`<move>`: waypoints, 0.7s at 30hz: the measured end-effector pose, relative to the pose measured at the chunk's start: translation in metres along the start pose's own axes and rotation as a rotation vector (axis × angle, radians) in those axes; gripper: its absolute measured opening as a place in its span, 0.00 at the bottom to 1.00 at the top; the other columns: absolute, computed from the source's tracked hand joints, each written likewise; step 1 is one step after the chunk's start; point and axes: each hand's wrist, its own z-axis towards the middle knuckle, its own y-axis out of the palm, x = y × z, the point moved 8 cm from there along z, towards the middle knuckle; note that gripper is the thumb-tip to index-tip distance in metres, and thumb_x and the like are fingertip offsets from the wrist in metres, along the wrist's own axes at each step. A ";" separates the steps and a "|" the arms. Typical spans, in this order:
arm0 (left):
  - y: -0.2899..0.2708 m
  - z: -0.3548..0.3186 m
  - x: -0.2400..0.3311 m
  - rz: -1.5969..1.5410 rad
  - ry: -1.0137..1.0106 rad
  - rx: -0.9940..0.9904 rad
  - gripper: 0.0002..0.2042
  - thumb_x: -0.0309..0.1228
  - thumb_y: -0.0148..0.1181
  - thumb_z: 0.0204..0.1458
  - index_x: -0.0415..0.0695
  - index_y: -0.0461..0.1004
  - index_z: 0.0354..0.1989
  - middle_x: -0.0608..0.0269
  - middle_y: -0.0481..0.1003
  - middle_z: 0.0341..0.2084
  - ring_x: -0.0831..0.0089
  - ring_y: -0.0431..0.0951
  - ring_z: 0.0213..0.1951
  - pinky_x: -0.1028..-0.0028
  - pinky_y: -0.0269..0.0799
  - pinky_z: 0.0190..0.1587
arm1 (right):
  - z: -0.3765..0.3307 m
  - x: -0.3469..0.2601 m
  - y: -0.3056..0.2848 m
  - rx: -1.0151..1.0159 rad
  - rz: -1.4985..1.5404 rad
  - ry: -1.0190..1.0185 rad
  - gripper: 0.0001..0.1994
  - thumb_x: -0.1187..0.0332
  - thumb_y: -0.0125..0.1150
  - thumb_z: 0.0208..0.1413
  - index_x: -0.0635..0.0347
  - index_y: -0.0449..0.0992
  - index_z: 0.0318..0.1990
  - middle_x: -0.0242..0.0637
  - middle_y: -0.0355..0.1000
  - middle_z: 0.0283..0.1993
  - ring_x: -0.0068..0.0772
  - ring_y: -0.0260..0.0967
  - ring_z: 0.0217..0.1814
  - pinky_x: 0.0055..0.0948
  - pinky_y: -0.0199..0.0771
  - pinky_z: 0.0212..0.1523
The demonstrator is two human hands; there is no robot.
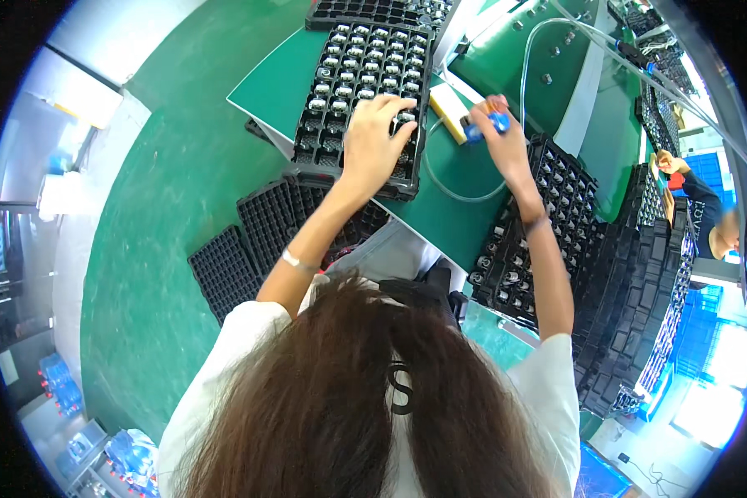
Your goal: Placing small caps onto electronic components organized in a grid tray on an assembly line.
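Observation:
My left hand (372,137) is over a black compartment tray (305,158) filled with rows of small silvery metal parts (353,54). Its thumb and forefinger are apart, with a tray pocket showing between them. To the right, my right hand (506,145) is closed around a small blue tool (487,126) with a bit of orange at its top. Motion blurs the tool, so its exact kind is unclear. A yellow and white block (449,114) lies on the green tabletop (284,79) between my hands. A clear hose (461,199) loops below the block.
Another loaded black tray (548,178) stands under my right forearm, with stacked black trays (631,307) beyond it. Several black trays (224,266) are low at the left by the green floor (153,207). A co-worker (705,216) is at the far right.

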 end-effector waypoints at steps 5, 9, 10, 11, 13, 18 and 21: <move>0.046 0.020 -0.030 0.308 0.078 -0.250 0.06 0.34 0.62 0.39 0.49 0.78 0.25 0.67 0.74 0.33 0.65 0.71 0.36 0.67 0.66 0.43 | 0.036 0.038 0.012 0.056 -0.185 0.020 0.23 0.53 0.62 0.44 0.65 0.72 0.39 0.45 0.72 0.32 0.37 0.71 0.35 0.30 0.68 0.39; 0.039 0.021 -0.037 0.199 0.083 -0.180 0.05 0.34 0.61 0.40 0.47 0.78 0.23 0.66 0.74 0.32 0.65 0.71 0.37 0.68 0.65 0.42 | 0.039 0.045 0.020 -0.002 -0.219 0.065 0.24 0.53 0.64 0.43 0.65 0.69 0.40 0.44 0.71 0.32 0.35 0.70 0.34 0.30 0.68 0.37; 0.035 0.022 -0.033 0.146 0.077 -0.176 0.06 0.32 0.61 0.41 0.44 0.77 0.25 0.63 0.75 0.33 0.64 0.72 0.38 0.68 0.66 0.43 | 0.040 0.052 0.019 0.024 -0.140 0.017 0.28 0.53 0.66 0.40 0.63 0.67 0.43 0.44 0.70 0.34 0.35 0.70 0.35 0.30 0.68 0.37; 0.034 0.024 -0.036 0.035 0.030 -0.151 0.06 0.31 0.60 0.43 0.42 0.76 0.26 0.61 0.75 0.33 0.64 0.73 0.38 0.68 0.66 0.43 | 0.040 0.059 0.014 0.050 -0.062 -0.032 0.32 0.52 0.68 0.38 0.62 0.64 0.47 0.44 0.68 0.37 0.34 0.69 0.36 0.30 0.69 0.36; 0.030 0.023 -0.050 -0.095 -0.126 -0.115 0.07 0.29 0.58 0.45 0.39 0.74 0.30 0.55 0.76 0.33 0.62 0.75 0.37 0.69 0.67 0.43 | 0.035 0.048 0.002 0.006 -0.195 -0.002 0.40 0.51 0.72 0.32 0.59 0.60 0.52 0.44 0.65 0.41 0.31 0.66 0.36 0.27 0.69 0.34; 0.028 0.025 -0.035 0.038 0.103 -0.154 0.09 0.31 0.60 0.44 0.41 0.76 0.33 0.58 0.74 0.38 0.62 0.72 0.42 0.68 0.65 0.47 | 0.016 0.047 -0.009 -0.188 -0.275 0.144 0.38 0.54 0.73 0.31 0.58 0.61 0.51 0.40 0.63 0.41 0.21 0.60 0.28 0.21 0.66 0.30; 0.035 0.024 -0.038 0.135 0.130 -0.226 0.06 0.30 0.64 0.37 0.46 0.78 0.25 0.62 0.74 0.34 0.63 0.71 0.40 0.67 0.65 0.46 | 0.008 0.047 -0.010 -0.238 -0.252 0.149 0.36 0.58 0.72 0.33 0.60 0.61 0.51 0.38 0.62 0.42 0.20 0.60 0.27 0.19 0.65 0.30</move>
